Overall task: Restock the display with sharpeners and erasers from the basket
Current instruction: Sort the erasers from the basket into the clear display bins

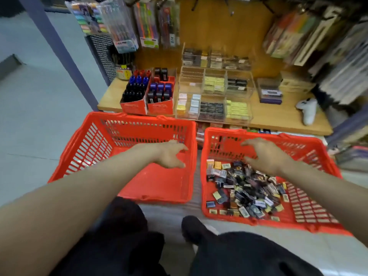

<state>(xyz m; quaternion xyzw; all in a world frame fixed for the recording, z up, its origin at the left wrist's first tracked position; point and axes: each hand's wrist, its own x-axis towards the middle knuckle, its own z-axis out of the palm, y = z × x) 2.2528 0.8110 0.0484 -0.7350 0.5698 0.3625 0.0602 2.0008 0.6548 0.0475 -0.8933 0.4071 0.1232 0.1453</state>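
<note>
Two red baskets stand on the floor before a low wooden shelf. The left basket (99, 148) holds nothing; my left hand (171, 154) hovers over its right side, fingers loose and empty. The right basket (310, 196) holds a heap of small erasers and sharpeners (245, 190). My right hand (264, 154) hangs just above the far end of that heap, fingers spread downward, holding nothing. On the shelf stands a clear tiered display (215, 92) with erasers in its compartments, and beside it two red boxes of sharpeners (148, 92).
Packs of pens (123, 22) hang above the shelf. Stationery stacks (318, 46) crowd the right side. A white object (307, 110) lies on the shelf at right. My knees and a dark shoe (195, 230) are close behind the baskets. Grey floor stretches to the left.
</note>
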